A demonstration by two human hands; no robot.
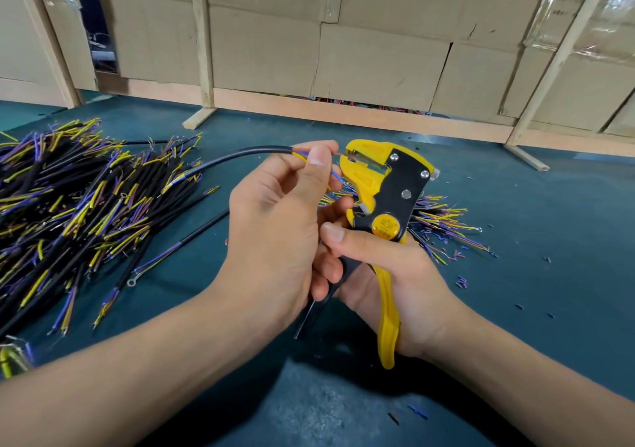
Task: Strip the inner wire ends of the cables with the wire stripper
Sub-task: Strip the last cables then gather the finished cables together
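My left hand (275,226) pinches the end of a black cable (240,156) between thumb and fingers, just where its yellow, blue and brown inner wires fan out. The brown inner wire (338,154) runs right into the jaws of the yellow and black wire stripper (385,192). My right hand (388,274) grips the stripper's handles, thumb lying across the body below the round yellow dial. The blue wire hangs loose below the jaws.
A big heap of black cables (75,213) with coloured wire ends lies on the left of the dark green table (549,240). A smaller pile (443,223) sits behind the stripper. Cut insulation bits (462,281) are scattered to the right. Cardboard boxes (343,41) and wooden framing stand behind.
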